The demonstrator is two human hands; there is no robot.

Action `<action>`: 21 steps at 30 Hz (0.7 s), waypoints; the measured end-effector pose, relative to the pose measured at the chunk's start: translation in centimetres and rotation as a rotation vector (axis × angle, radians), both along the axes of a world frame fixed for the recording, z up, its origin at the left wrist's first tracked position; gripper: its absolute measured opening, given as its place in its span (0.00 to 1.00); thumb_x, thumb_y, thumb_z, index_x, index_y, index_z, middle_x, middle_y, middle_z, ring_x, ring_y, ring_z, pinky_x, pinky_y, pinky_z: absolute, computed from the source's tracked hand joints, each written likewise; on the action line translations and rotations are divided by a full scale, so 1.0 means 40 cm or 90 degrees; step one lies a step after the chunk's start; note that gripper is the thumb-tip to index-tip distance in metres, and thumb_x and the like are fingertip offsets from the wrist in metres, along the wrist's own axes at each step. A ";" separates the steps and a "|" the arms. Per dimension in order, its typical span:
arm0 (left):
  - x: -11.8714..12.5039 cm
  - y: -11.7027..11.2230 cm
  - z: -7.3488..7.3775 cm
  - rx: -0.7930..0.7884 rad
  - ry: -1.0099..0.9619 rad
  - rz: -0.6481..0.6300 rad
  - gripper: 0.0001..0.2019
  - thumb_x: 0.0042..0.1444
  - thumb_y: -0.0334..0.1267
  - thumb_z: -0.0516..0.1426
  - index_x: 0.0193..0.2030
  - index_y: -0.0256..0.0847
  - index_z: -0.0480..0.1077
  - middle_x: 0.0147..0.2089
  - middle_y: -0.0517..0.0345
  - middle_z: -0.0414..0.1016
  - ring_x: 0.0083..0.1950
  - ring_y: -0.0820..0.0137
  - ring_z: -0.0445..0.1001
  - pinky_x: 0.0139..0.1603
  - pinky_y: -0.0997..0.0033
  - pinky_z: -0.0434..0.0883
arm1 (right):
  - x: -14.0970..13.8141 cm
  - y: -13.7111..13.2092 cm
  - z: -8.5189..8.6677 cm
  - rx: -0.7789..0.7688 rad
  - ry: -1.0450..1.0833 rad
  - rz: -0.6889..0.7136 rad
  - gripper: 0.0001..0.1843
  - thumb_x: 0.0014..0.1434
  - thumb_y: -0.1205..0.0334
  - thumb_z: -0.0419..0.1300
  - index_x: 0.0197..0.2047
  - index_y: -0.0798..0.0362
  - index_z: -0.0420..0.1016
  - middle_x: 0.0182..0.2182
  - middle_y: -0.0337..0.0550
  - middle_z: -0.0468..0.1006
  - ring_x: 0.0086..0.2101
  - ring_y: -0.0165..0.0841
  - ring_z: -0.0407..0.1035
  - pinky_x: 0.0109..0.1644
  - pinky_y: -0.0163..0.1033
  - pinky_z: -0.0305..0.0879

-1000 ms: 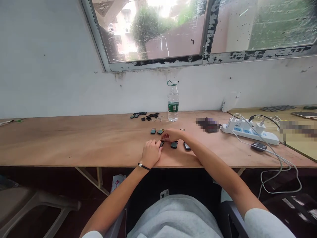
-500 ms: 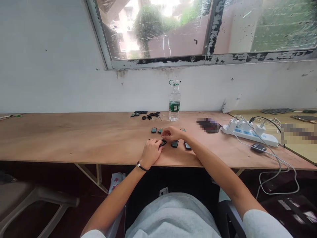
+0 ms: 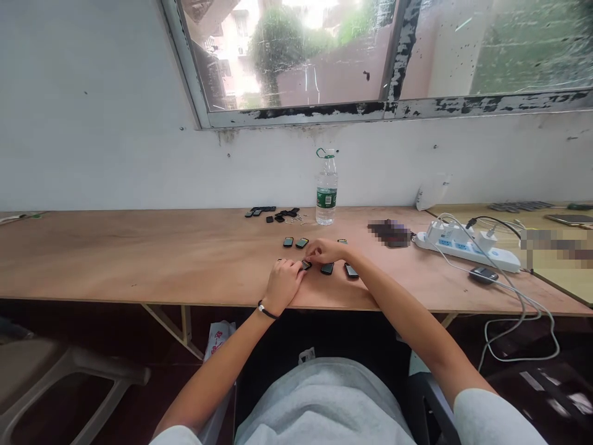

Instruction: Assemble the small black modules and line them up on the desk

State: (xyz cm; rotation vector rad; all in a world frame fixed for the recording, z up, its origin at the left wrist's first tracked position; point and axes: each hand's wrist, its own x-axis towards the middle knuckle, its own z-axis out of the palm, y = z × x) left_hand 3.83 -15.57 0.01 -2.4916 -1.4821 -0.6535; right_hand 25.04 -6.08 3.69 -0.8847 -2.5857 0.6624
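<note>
Wooden tabletop (image 3: 115,253): Stretched along the white wall (image 3: 115,148); bore everything small, apparently as bench and parking space alike.

White power strip (image 3: 484,254): Lay slantwise to the right, well apart from the hands; probably kept aside to leave elbow room.

Water bottle (image 3: 327,198): Stood upright near the wall, beyond the hands; likely set back against knocks.

Left hand (image 3: 285,285): Rested low on the tabletop, curled over the near-left part of a black-cased unit (image 3: 306,265); grasping it, seemingly to keep it steady.

Right hand (image 3: 325,250): Reached in bent at the wrist, fingertips bunched at the unit's far-right edge, as if for fine work. Pinching something thin or merely touching: could not tell.

Loose black-cased units (image 3: 327,269): Lay around the hands, two beyond, two to the right, one more partly hidden by the right wrist; spaced apart, perhaps for easy picking.

Black-cased unit: Sat between both hands, partly covered, face up. Long axis seemed to slant from near left to far right, yellowish edge toward the right hand. Could not tell top end from bottom.

Black parts (image 3: 288,212): Heaped near the wall, likely sorted out of the way.

Thin pale bits (image 3: 296,220): Lay scattered just beside the heap; too small to identify.
</note>
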 end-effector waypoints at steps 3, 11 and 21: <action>-0.006 -0.007 0.007 0.004 -0.014 0.001 0.07 0.67 0.43 0.60 0.43 0.43 0.77 0.42 0.50 0.79 0.48 0.58 0.73 0.50 0.58 0.65 | 0.032 0.007 0.013 0.034 0.045 -0.018 0.16 0.64 0.65 0.59 0.51 0.54 0.84 0.42 0.46 0.84 0.37 0.34 0.74 0.39 0.35 0.67; -0.030 -0.013 0.055 0.007 -0.040 0.013 0.07 0.66 0.43 0.61 0.40 0.44 0.79 0.40 0.51 0.80 0.46 0.58 0.75 0.47 0.59 0.64 | 0.152 -0.025 0.000 0.047 0.049 -0.072 0.19 0.62 0.73 0.55 0.47 0.53 0.86 0.45 0.49 0.82 0.38 0.34 0.73 0.42 0.38 0.68; 0.000 -0.004 0.069 0.000 -0.069 -0.025 0.06 0.64 0.40 0.62 0.38 0.44 0.80 0.44 0.50 0.79 0.49 0.58 0.75 0.51 0.57 0.68 | 0.142 -0.016 -0.045 0.019 -0.005 -0.070 0.22 0.60 0.75 0.56 0.50 0.52 0.87 0.46 0.47 0.82 0.33 0.30 0.68 0.38 0.35 0.66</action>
